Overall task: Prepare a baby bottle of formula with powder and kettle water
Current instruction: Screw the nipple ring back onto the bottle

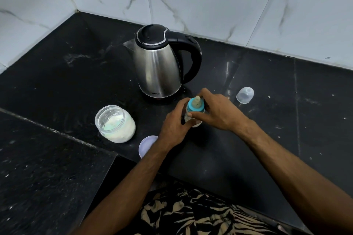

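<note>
A small baby bottle (192, 118) with a teal collar (193, 108) and a pale teat stands on the black counter (66, 86), just in front of the kettle. My left hand (173, 124) grips the bottle's body from the left. My right hand (215, 110) curls its fingers and thumb round the teal collar. The steel kettle (158, 66) with a black lid and handle stands on its base behind, spout pointing left. An open glass jar of white powder (115, 123) stands to the left.
The bottle's clear dome cap (245, 95) lies on its side to the right of the kettle. A pale round jar lid (147, 145) lies near the counter's front edge, partly under my left wrist. Marble-tiled walls close the corner behind.
</note>
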The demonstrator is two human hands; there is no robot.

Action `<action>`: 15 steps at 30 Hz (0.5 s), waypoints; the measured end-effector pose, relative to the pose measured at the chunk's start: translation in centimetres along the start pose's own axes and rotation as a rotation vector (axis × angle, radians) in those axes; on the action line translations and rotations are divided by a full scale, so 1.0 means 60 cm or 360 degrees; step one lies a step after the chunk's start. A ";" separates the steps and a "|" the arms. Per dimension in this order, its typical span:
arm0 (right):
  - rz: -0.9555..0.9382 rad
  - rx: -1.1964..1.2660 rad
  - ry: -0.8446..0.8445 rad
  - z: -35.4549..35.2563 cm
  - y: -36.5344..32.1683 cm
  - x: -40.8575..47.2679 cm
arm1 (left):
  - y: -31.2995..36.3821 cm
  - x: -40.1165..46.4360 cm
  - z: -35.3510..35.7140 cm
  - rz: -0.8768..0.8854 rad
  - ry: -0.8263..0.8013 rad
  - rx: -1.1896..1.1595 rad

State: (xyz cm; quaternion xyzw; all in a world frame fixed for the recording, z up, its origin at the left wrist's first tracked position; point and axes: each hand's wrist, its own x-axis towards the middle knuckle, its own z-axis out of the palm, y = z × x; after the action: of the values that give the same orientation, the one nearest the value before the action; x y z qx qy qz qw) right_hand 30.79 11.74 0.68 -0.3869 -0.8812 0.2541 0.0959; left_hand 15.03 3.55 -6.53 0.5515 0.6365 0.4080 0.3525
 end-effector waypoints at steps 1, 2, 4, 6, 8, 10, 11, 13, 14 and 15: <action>0.0055 0.0038 0.0045 0.005 -0.002 -0.002 | -0.001 0.000 0.000 -0.0001 -0.0004 0.0001; 0.0084 0.0072 0.0076 0.008 -0.004 -0.005 | -0.001 0.000 0.000 0.0000 -0.0009 0.0003; 0.0001 0.0026 0.0044 0.002 -0.001 -0.006 | 0.003 0.000 0.000 0.0008 -0.0009 0.0021; -0.0125 -0.0035 -0.0089 -0.015 0.004 -0.003 | 0.010 -0.001 -0.001 0.0014 0.0001 0.0044; -0.0159 -0.0050 -0.0151 -0.022 0.007 0.001 | 0.010 -0.001 -0.001 0.0024 0.0004 0.0045; -0.0108 -0.0054 -0.0077 -0.012 0.004 0.000 | 0.009 -0.002 -0.002 0.0035 0.0014 0.0054; -0.0058 -0.0029 -0.0009 -0.002 0.002 -0.002 | 0.007 -0.003 -0.003 0.0043 0.0015 0.0060; 0.0032 0.0050 0.0103 0.016 -0.003 -0.009 | 0.005 -0.003 -0.003 0.0057 -0.0006 0.0066; 0.0039 0.0076 0.0131 0.021 -0.003 -0.012 | 0.005 -0.003 -0.004 0.0056 -0.0020 0.0067; 0.0011 0.0074 0.0128 0.020 -0.001 -0.012 | 0.006 -0.004 -0.004 0.0052 -0.0027 0.0064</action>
State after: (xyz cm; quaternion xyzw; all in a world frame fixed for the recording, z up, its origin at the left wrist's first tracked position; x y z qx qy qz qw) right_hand 30.81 10.73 -0.31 -0.3976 -0.8691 0.2591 0.1394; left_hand 14.98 3.31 -6.08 0.5723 0.6325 0.3961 0.3399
